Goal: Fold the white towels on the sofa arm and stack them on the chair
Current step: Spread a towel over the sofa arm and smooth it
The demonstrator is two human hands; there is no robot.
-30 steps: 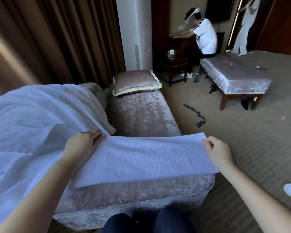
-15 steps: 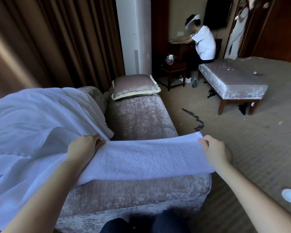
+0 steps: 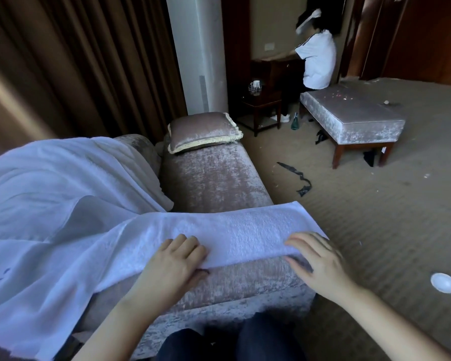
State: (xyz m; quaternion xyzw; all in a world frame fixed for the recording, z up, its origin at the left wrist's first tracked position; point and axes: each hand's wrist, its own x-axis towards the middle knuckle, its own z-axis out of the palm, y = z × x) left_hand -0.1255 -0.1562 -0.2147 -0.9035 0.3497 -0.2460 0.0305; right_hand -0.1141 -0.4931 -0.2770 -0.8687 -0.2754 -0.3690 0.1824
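Head camera view: both bare forearms reach up from the bottom of the frame to a folded white towel (image 3: 232, 227) lying on the velvet sofa arm (image 3: 214, 178). The left hand (image 3: 175, 259) sits palm down on the towel's near edge, knuckles bent, fingers on top and thumb tucked at the hem, pinching the cloth. The right hand (image 3: 320, 259) grips the same edge farther right, fingers spread over the top and thumb underneath, the hem lifted slightly off the velvet between them. The towel forms a long narrow strip whose long axis runs left to right across the sofa arm, climbing a little toward the right. Its right end reaches the arm's floor-side edge, and its left end lies against a larger white towel (image 3: 50, 191) draped over the sofa at left. A fringed cushion (image 3: 203, 131) rests at the far end of the sofa arm. Beyond, on the carpet (image 3: 375, 217), stands an upholstered bench (image 3: 349, 113), with a person in a white top (image 3: 317, 61) behind it.
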